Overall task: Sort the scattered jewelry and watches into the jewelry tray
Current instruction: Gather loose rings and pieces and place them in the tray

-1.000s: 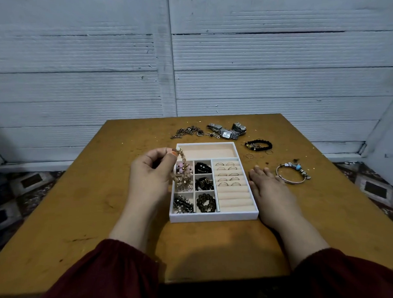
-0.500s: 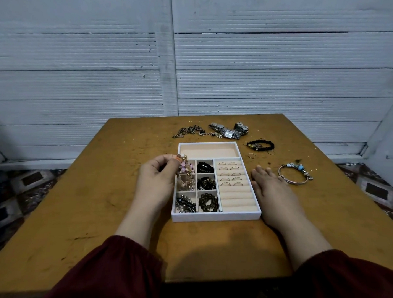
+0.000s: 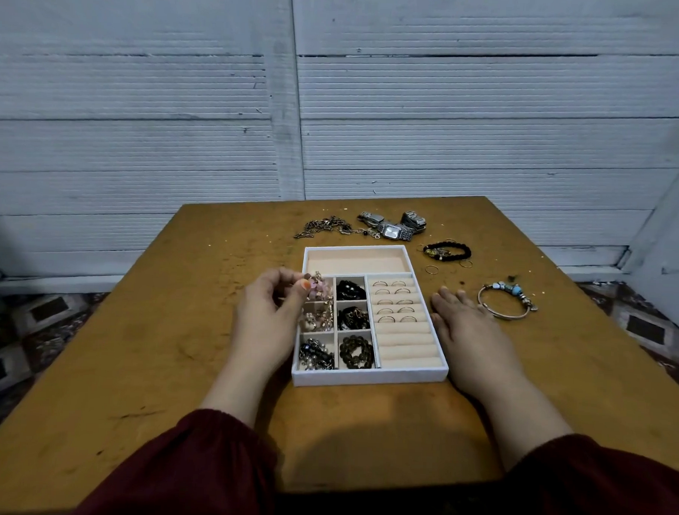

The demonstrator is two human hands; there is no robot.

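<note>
One bench (image 3: 171, 328), brown and scuffed, carries everything. One jewelry tray (image 3: 367, 377), white-walled, sits mid-bench. Its long compartment at the far end is bare, its six small cells on the left all hold something, and its ring rolls on the right have rings in the far rows and none in the near rows. Two hands are in view. My left hand (image 3: 267, 316) is at the tray's left wall, its fingers (image 3: 303, 285) pinching a pink beaded piece (image 3: 321, 289) over the far-left small cell. My right hand (image 3: 466, 337) lies flat on the bench just beside the tray's right wall, fingers loosely spread and holding nothing. Outstanding beyond the tray's far end: a cluster of metal watches (image 3: 391, 230) and one tangled chain (image 3: 323, 228). Outstanding to the right: one charm bangle (image 3: 507, 301), one black bead bracelet (image 3: 449, 249) and a few loose rings (image 3: 431, 269). Step in hand, as I judge it: seat the pink piece in that far-left cell. To do it well, I would lower it until the hanging end gathers on the cell floor. I would then feed the rest down on top so it coils inside the dividers, and only then part the pinch. A strand draped over a divider could snag the gold-toned pieces in the next cell toward me. Bracing the right hand at the wall would stop the tray sliding.
</note>
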